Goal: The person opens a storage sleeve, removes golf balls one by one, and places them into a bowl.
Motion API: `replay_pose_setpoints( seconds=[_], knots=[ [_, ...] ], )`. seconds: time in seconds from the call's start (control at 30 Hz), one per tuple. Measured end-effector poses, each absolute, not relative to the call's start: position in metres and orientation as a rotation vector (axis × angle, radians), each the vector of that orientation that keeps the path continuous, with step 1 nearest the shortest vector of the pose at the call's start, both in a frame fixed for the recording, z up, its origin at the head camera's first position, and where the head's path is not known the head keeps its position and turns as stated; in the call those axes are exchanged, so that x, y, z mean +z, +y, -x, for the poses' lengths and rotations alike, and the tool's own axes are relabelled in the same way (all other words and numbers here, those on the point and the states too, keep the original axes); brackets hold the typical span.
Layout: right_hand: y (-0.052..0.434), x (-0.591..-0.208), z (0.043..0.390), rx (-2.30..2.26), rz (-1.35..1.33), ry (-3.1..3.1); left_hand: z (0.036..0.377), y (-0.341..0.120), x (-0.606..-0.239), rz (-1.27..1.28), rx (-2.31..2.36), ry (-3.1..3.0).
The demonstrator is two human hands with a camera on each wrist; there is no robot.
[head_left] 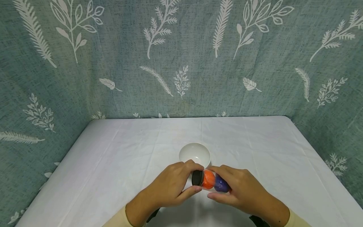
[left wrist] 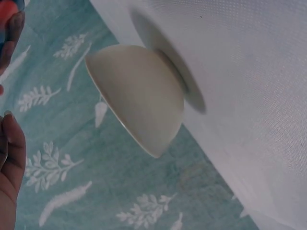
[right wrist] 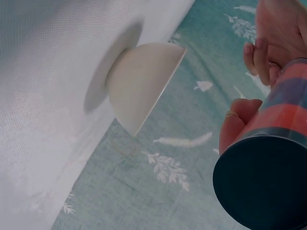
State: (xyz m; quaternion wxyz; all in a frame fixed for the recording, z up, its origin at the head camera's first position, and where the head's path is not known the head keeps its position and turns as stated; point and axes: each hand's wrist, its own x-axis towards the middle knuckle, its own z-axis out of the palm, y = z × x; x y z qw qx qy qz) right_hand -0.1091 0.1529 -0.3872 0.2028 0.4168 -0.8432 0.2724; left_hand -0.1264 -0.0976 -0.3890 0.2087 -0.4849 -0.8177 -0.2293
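A clear cylindrical jar (head_left: pixel 210 189) lies sideways between both hands above the white table, with an orange ball (head_left: pixel 208 179) and a purple ball (head_left: pixel 221 183) showing through its wall. Its black lid (head_left: pixel 197 178) points left; in the right wrist view a round black end (right wrist: pixel 261 184) faces the camera. My left hand (head_left: pixel 173 183) grips the lid end, fingers over the top and thumb underneath. Around the purple end, my right hand (head_left: pixel 241 189) holds the jar with its fingers above and thumb below. Just beyond the hands stands a white bowl (head_left: pixel 194 152), partly covered by the left fingers.
A white cloth (head_left: pixel 113 170) covers the table. Behind and at both sides hangs a green curtain (head_left: pixel 198 78) with white leaf prints. The bowl (left wrist: pixel 139 93) rests upright on the cloth and casts a shadow beside it.
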Motion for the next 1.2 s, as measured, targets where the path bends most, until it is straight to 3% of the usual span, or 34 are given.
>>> replay_pose_setpoints(
  seconds=[0.43,1.2],
  knots=[
    [0.150,-0.389,0.107,0.683,-1.152,-2.360,0.126,-0.099,-0.391,1.360,-0.598,-2.244],
    [0.145,-0.394,0.109,0.555,-1.056,-2.224,0.116,-0.092,-0.387,1.144,-1.026,-2.565]
  ],
)
